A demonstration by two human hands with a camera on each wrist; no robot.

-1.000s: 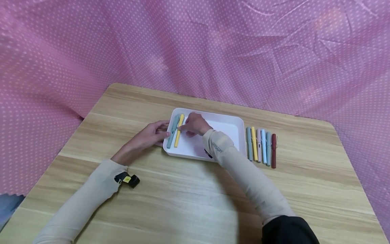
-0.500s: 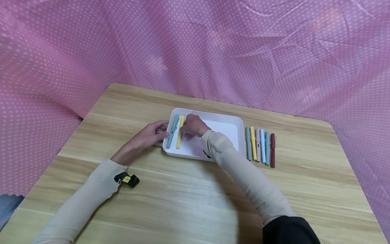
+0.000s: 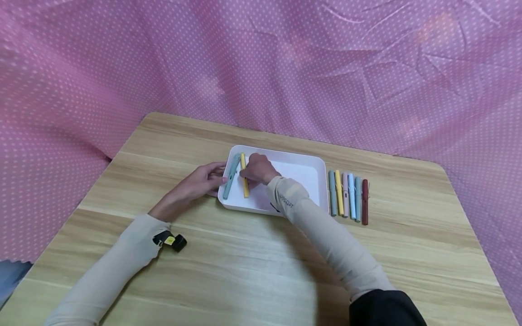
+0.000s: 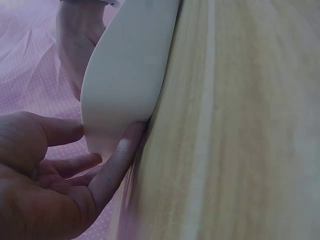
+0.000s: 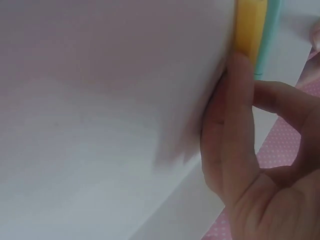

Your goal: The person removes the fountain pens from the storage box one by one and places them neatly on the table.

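Note:
A white tray (image 3: 303, 174) lies on the table. My left hand (image 3: 200, 181) is at its left end, with straight fingers touching the outer wall (image 4: 125, 65) in the left wrist view. Inside the tray, along that end, rests a teal pen (image 3: 231, 176). Just right of it is a yellow pen (image 3: 243, 163), which my right hand (image 3: 258, 168) pinches between thumb and fingers. The right wrist view has the yellow pen (image 5: 248, 30) at the fingertips, its far part out of frame, with the teal pen (image 5: 270, 37) behind it.
To the right of the tray several pens lie side by side on the wooden table (image 3: 244, 262), among them a yellow pen (image 3: 339, 192), a light blue pen (image 3: 352, 196) and a dark red pen (image 3: 365, 201). A pink dotted cloth (image 3: 261, 68) hangs behind the table.
My right hand has turned the yellow pen in the tray: its near end has swung right, away from the teal pen. My left hand stays at the tray's end.

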